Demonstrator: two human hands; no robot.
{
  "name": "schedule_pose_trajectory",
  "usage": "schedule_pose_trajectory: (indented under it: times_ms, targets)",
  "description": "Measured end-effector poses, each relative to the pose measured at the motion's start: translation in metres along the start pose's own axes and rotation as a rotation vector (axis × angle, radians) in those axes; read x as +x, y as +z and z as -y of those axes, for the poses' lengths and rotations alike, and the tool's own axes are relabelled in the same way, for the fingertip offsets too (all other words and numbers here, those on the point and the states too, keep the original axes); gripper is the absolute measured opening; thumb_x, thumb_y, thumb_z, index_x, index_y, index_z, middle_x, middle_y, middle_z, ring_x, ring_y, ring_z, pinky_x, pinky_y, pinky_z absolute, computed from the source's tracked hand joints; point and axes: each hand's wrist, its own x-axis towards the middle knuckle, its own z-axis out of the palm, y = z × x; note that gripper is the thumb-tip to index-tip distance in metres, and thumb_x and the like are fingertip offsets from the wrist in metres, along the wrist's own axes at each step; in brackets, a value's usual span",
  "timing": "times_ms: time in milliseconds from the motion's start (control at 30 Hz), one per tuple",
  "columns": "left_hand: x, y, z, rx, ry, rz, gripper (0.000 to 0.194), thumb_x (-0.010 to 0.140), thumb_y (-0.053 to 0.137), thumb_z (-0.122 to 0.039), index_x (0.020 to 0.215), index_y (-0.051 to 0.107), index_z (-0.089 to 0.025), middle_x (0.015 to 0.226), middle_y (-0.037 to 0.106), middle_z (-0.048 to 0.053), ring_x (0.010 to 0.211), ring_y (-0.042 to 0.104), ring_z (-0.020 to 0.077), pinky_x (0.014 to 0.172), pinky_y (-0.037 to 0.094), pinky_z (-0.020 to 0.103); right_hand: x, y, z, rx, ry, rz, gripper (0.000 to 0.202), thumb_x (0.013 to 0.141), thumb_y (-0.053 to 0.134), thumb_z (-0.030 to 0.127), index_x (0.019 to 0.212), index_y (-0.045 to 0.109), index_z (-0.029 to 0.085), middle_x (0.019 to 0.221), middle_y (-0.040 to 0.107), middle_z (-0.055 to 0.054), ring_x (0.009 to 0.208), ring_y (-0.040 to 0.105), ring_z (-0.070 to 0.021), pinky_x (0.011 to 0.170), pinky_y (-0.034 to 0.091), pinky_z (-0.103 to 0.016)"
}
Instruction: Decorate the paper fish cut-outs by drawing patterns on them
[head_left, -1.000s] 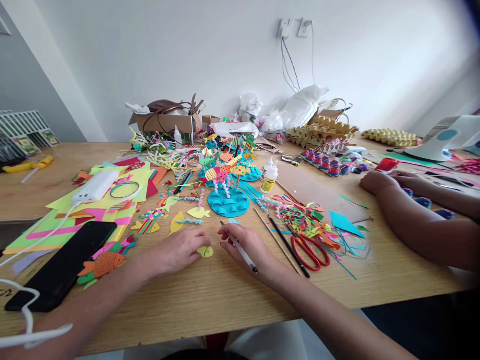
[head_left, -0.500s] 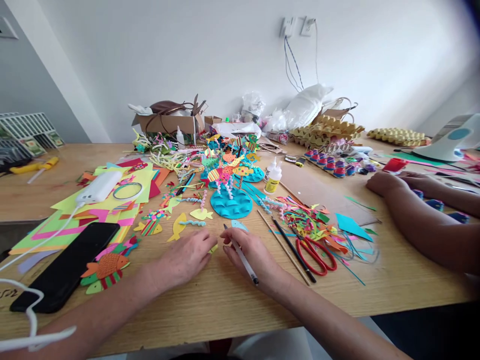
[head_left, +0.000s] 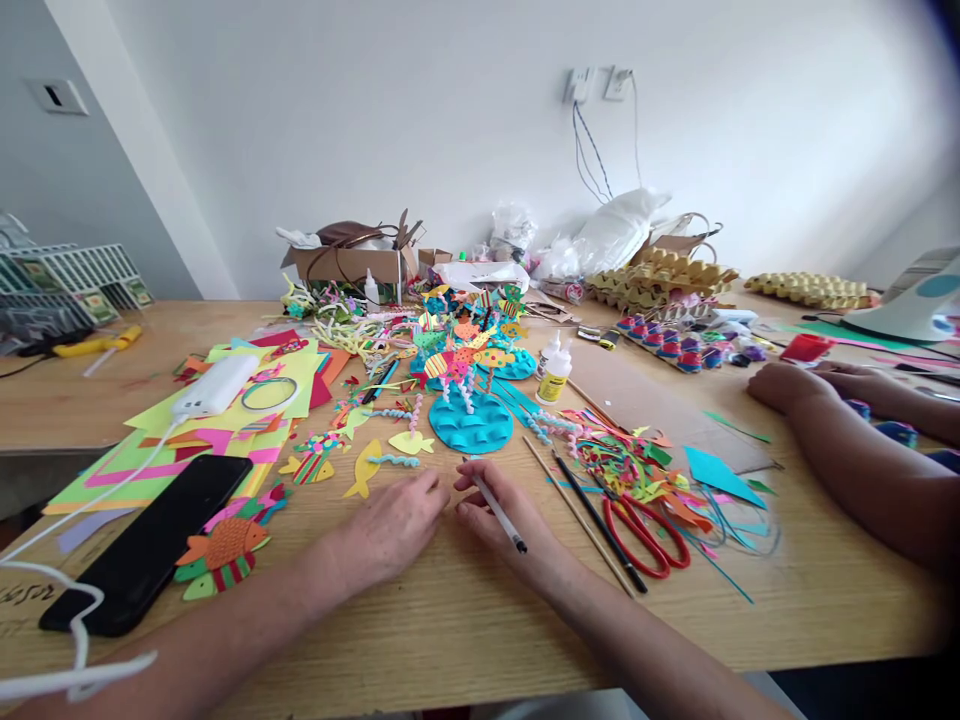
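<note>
My right hand (head_left: 517, 520) is closed around a white pen (head_left: 499, 510), its dark tip pointing away from me over the table. Beside it, my left hand (head_left: 397, 525) rests on the wood with curled fingers; whatever they hold is hidden from me. Just beyond the left hand lie a yellow paper fish (head_left: 363, 470) with a curly light-blue strip and a pale yellow fish (head_left: 410, 443). Ahead of both hands stands a wavy blue base (head_left: 471, 422), and patterned paper fish (head_left: 480, 352) rise above it on twisted stems.
Red-handled scissors (head_left: 646, 540), a black brush (head_left: 600, 520) and paper scraps (head_left: 626, 455) lie right of my hands. Glue bottles (head_left: 553, 376) stand behind. A black phone (head_left: 146, 545) and a white power bank (head_left: 216, 386) are left. Another person's arm (head_left: 832, 450) reaches in at right.
The view has shifted slightly, so things sit lower and further right. The small light-blue piece ahead of my right hand and the yellow bit between my hands no longer show.
</note>
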Motion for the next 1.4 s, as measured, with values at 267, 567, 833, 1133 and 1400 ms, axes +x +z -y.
schedule_pose_trajectory:
  times_ms: [267, 567, 833, 1133, 1400]
  targets:
    - [-0.009, -0.003, 0.035, -0.061, 0.189, 0.023, 0.048, 0.083, 0.032, 0.004, 0.118, 0.055, -0.02, 0.121, 0.059, 0.006, 0.116, 0.051, 0.0182, 0.097, 0.041, 0.034, -0.002, -0.018, 0.006, -0.072, 0.002, -0.061, 0.024, 0.08, 0.045, 0.014, 0.097, 0.062, 0.017, 0.087, 0.064, -0.006, 0.078, 0.06, -0.0164, 0.072, 0.047, -0.03]
    - [-0.044, 0.015, 0.048, 0.023, 0.238, -0.025, 0.05, 0.086, 0.031, -0.002, 0.128, 0.05, -0.024, 0.135, 0.051, 0.007, 0.125, 0.046, 0.0207, 0.1, 0.039, 0.037, -0.002, -0.064, -0.001, -0.133, -0.08, 0.218, 0.042, 0.082, 0.043, 0.016, 0.121, 0.059, 0.02, 0.106, 0.064, -0.009, 0.076, 0.063, -0.014, 0.064, 0.048, -0.027]
    - [-0.053, 0.029, 0.027, 0.112, 0.088, -0.101, 0.039, 0.084, 0.052, -0.018, 0.123, 0.055, -0.023, 0.12, 0.061, 0.009, 0.109, 0.056, 0.0268, 0.094, 0.045, 0.042, 0.005, -0.098, 0.003, -0.034, 0.105, 0.287, 0.062, 0.065, 0.04, 0.004, 0.123, 0.057, 0.018, 0.1, 0.066, -0.006, 0.083, 0.064, -0.0139, 0.069, 0.051, -0.026]
    - [-0.037, 0.022, 0.003, 0.075, -0.056, -0.012, 0.041, 0.081, 0.055, -0.018, 0.122, 0.056, -0.019, 0.106, 0.065, 0.01, 0.097, 0.06, 0.0281, 0.086, 0.05, 0.046, 0.003, -0.074, 0.004, -0.807, 0.03, 0.071, 0.038, 0.078, 0.046, 0.002, 0.108, 0.066, 0.013, 0.108, 0.063, -0.013, 0.098, 0.06, -0.0197, 0.086, 0.044, -0.031]
    - [-0.055, 0.025, 0.033, -0.006, 0.25, -0.178, 0.046, 0.088, 0.032, -0.009, 0.124, 0.053, -0.028, 0.131, 0.056, 0.001, 0.117, 0.053, 0.0175, 0.098, 0.044, 0.03, 0.005, -0.066, 0.012, -1.179, 0.176, 0.124, 0.028, 0.084, 0.04, 0.006, 0.097, 0.064, 0.013, 0.105, 0.06, -0.013, 0.079, 0.064, -0.0206, 0.061, 0.043, -0.027]
